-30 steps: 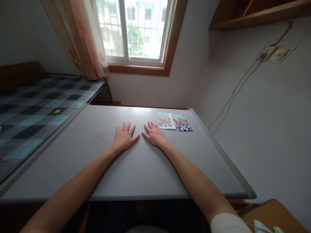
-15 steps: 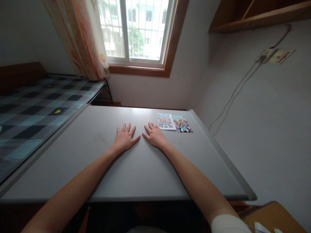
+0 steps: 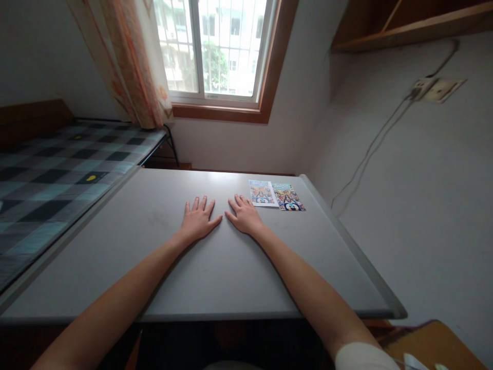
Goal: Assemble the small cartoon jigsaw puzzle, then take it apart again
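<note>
Both hands are laid palm down on the grey surface (image 3: 215, 288), with the fingers spread wide and nothing gripped in either. The left hand (image 3: 195, 222) is placed left of the middle, in the far half, its thumb pointed toward the right hand (image 3: 244, 216), which is set just beside it; a narrow strip of bare surface is left between the two thumb tips. Near the far edge, toward the far right corner, two colourful printed sheets are laid flat side by side: a paler sheet (image 3: 263, 193) with a white margin, and a brighter sheet (image 3: 289, 197) to its right, closer to the right edge. Whether their neighbouring edges overlap or only meet cannot be told. The paler sheet is found just beyond and to the right of the right hand's fingers, its near left corner close to the little finger; whether it is touched there cannot be made out. The brighter sheet is separated from that hand by the paler one, and both sheets are set well apart from the left hand. Beyond the left edge a checked mattress (image 3: 57, 169) is seen, and past the far edge a window (image 3: 231, 56) is partly flanked by a patterned curtain (image 3: 131, 67).
</note>
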`<state>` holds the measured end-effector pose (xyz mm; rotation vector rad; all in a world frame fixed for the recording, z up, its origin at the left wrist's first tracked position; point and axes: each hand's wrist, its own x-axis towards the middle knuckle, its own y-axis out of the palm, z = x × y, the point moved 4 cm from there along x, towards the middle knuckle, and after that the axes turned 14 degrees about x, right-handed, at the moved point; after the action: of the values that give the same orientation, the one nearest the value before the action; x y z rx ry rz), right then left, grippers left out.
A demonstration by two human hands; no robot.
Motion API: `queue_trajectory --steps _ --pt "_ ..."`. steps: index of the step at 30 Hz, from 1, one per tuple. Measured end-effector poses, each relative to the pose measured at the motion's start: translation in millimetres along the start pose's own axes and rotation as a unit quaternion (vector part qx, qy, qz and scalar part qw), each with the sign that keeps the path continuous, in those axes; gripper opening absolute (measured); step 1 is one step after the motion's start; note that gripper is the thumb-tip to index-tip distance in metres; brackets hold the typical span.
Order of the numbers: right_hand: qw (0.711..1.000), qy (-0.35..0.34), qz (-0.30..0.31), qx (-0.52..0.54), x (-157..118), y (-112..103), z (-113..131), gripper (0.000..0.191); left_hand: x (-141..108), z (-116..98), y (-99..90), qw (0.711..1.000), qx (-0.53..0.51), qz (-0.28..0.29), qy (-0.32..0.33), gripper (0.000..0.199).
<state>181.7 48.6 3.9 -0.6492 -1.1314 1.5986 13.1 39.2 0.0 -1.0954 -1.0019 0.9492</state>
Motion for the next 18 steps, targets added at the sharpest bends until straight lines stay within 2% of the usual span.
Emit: queue_trajectory --steps 4,6,9,11,13,15,18 --pt "1.0 -0.002 -0.009 -0.011 1.0 -0.8 0.8 0.059 -0.6 -5.3 -7.5 0.997 -0.035 -0.044 0.045 0.056" --pt "1.0 -0.001 -0.008 -0.015 1.7 -1.3 0.2 0.059 -0.3 -6.7 -12.5 0.995 -0.059 -0.049 0.069 0.051" --pt "1.0 -0.007 -0.004 -0.021 1.9 -2.0 -1.0 0.059 -3.3 2.5 -21.0 0.991 -0.116 -0.005 0.071 0.052" --pt "1.0 -0.006 0.001 -0.024 1.8 -2.2 -2.8 0.058 -13.4 18.4 -29.7 0.981 -0.172 0.039 0.087 0.054" --pt "1.0 -0.007 0.004 -0.029 2.2 -1.9 -4.8 0.057 -32.3 48.8 -43.3 0.973 -0.218 0.024 0.071 0.053" --pt "0.999 -0.011 0.005 -0.038 3.4 -1.2 -6.8 0.057 -62.3 92.9 -56.6 0.971 -0.234 -0.032 0.035 0.05" --pt "0.999 -0.017 0.002 -0.041 5.5 0.1 -9.6 0.058 -130.7 178.5 -67.6 0.972 -0.168 -0.13 -0.105 0.048"
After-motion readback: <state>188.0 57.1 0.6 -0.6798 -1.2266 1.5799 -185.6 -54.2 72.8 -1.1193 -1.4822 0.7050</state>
